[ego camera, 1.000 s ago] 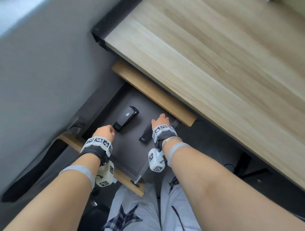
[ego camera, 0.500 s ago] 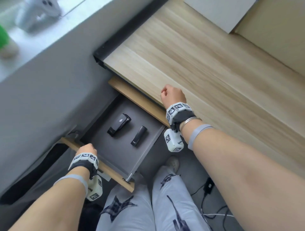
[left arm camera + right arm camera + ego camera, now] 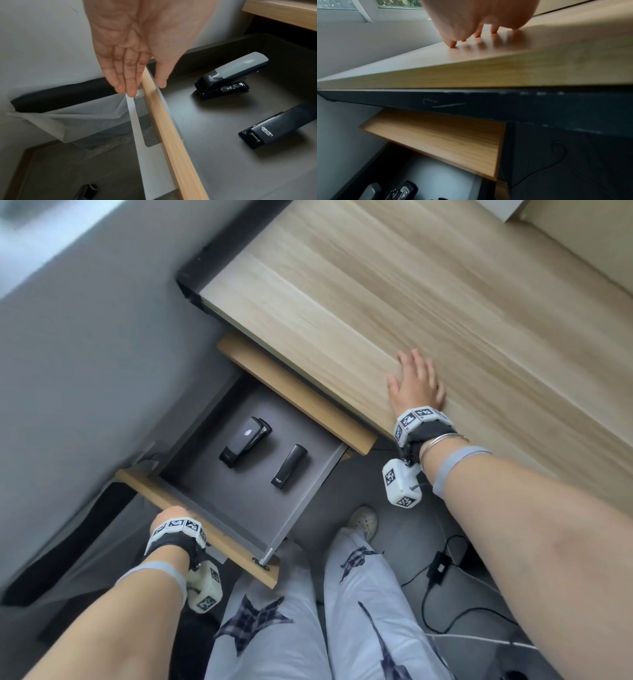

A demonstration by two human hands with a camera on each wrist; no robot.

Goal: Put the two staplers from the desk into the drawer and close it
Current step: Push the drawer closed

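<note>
My left grip sits at the drawer front, nearest me. In the left wrist view its fingers hang straight down on the outer side of the wooden front panel, the thumb on the inner side; they straddle the panel's top edge, relaxed, and I cannot tell whether they touch it. Nothing is pinched.

Just beyond that grip, inside the open drawer, lie both staplers. The larger grey-topped stapler lies farther in, angled toward the drawer's back. The slim black stapler lies to its right, toward my right grip, near the drawer's metal side rail. The two are apart, not touching, both flat on the dark drawer floor.

Farther out, my right grip lies palm down on the bench near its front edge, fingers spread and straight, tips on the wood; it holds nothing. It is well apart from the staplers, above and to the right of the drawer.

Below, a foot in a light shoe and a black cable on the floor.
</note>
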